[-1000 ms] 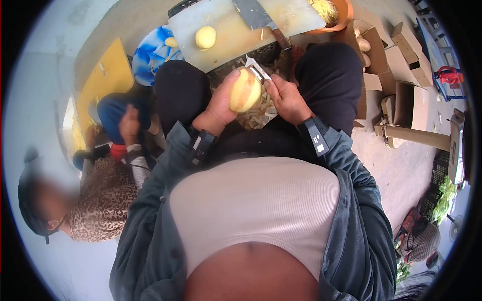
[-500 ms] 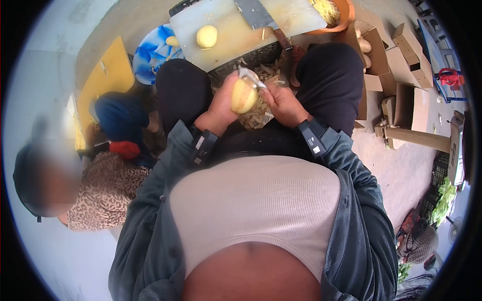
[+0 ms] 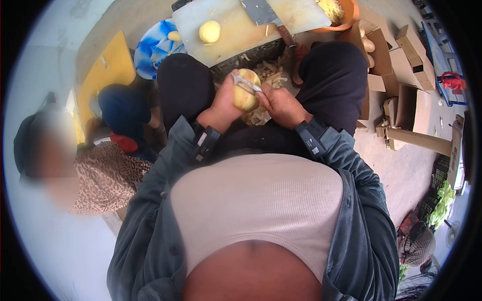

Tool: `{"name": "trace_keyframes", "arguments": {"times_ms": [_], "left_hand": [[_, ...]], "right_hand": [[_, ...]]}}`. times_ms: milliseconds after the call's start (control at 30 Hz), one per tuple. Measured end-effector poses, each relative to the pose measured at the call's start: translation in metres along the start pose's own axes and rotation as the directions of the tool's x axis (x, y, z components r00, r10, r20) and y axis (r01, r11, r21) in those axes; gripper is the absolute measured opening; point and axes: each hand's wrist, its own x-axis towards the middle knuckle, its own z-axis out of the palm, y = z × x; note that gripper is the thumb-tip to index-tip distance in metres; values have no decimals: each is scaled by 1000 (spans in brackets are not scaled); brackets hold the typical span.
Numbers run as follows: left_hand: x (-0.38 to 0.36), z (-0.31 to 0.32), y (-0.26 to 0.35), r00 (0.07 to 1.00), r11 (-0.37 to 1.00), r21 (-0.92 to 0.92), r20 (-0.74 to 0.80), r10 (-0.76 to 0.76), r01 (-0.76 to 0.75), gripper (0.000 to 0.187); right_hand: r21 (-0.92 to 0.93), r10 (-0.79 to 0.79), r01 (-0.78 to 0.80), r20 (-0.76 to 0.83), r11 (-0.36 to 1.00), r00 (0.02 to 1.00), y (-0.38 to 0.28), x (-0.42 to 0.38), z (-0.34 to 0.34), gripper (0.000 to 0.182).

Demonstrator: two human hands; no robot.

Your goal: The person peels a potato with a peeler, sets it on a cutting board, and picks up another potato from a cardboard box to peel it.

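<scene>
Hands [image 3: 251,103], round potato [image 3: 246,95], metal peeler [image 3: 246,84]

- A grey-blue jacket [image 3: 361,226] hangs open at the front, its sleeves reaching down to the wrists.
- Under it sits a pale, ribbed top [image 3: 256,205], riding up at the hem.
- Dark trousers [image 3: 334,75] cover both legs.
- A black band [image 3: 205,143] with a small white label wraps the left wrist.
- A matching black band [image 3: 312,138], also labelled white, wraps the right wrist.
- Both the left hand [image 3: 221,108] and the right hand [image 3: 282,105] are bare, no gloves.
</scene>
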Motion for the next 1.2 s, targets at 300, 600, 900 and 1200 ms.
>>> {"name": "trace_keyframes", "arguments": {"times_ms": [300, 600, 900, 1200], "left_hand": [[2, 3, 4, 981, 990, -67, -156, 111, -123, 36], [-6, 14, 10, 984, 989, -117, -164, 67, -87, 38], [-10, 3, 13, 998, 979, -200, 33, 51, -44, 46], [-17, 10, 17, 995, 991, -106, 48, 90, -85, 39]], "right_hand": [[-129, 2, 17, 146, 991, 989, -6, -4, 2, 30], [120, -93, 74, 165, 990, 982, 4, -1, 4, 28], [85, -117, 94, 328, 992, 937, 0, 0, -3, 25], [881, 214, -211, 128, 424, 968, 10, -9, -14, 22]]}}
